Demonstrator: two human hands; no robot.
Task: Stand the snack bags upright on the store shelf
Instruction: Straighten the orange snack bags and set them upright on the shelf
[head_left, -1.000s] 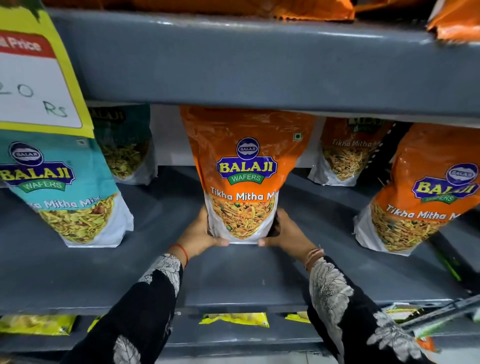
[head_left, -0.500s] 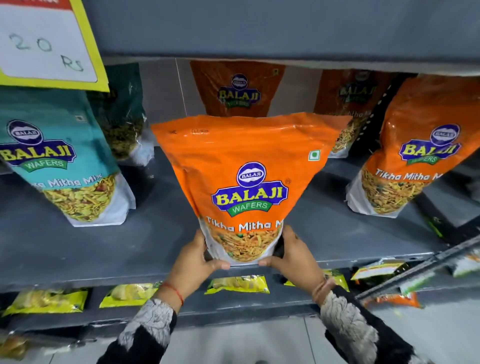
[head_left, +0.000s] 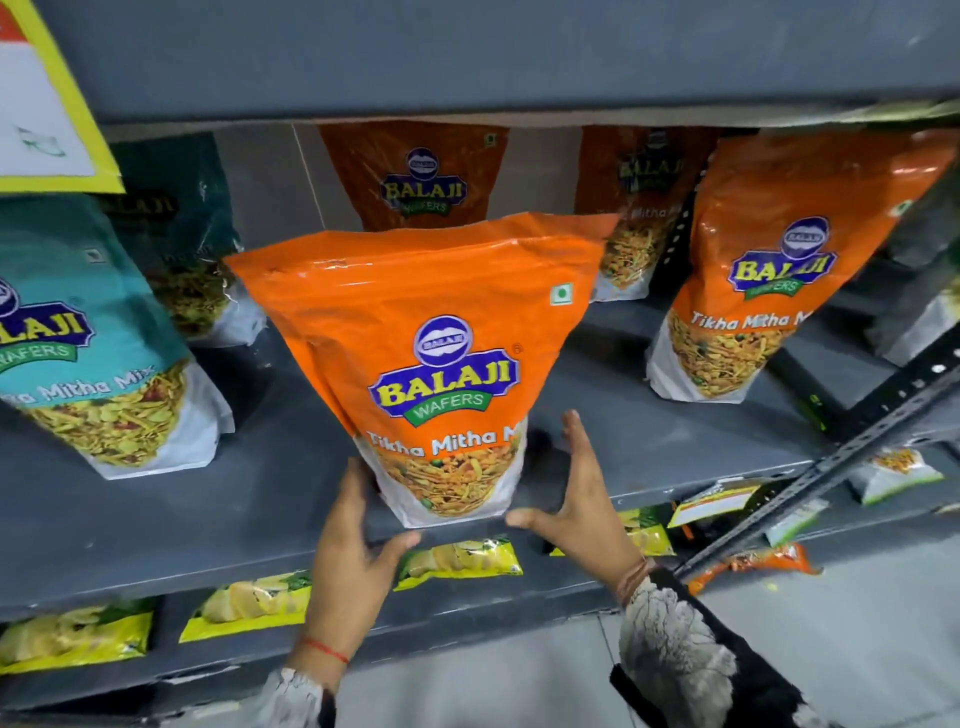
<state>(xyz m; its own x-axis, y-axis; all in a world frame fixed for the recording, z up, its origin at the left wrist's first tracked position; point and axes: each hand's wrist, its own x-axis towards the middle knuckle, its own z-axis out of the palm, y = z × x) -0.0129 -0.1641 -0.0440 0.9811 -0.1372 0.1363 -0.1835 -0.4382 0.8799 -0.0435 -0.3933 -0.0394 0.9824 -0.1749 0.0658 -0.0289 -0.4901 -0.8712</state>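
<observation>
An orange Balaji Tikha Mitha Mix bag (head_left: 415, 322) stands upright at the front edge of the grey shelf (head_left: 208, 519), its top leaning slightly toward me. My left hand (head_left: 353, 561) is at its lower left corner, fingers against the bag's side and thumb spread below the base. My right hand (head_left: 582, 504) is at the lower right, fingers apart, with a small gap between them and the bag. Neither hand grips it.
A teal bag (head_left: 88, 364) stands to the left and another orange bag (head_left: 769, 291) to the right, with more bags (head_left: 415, 176) behind. The upper shelf (head_left: 467, 57) hangs low overhead. A slotted metal bar (head_left: 831, 467) slants at right. Yellow packets (head_left: 457, 558) lie on the lower shelf.
The orange bag came forward from deeper in the shelf to its front edge. Both hands, which gripped its base, have spread their fingers and loosened off it.
</observation>
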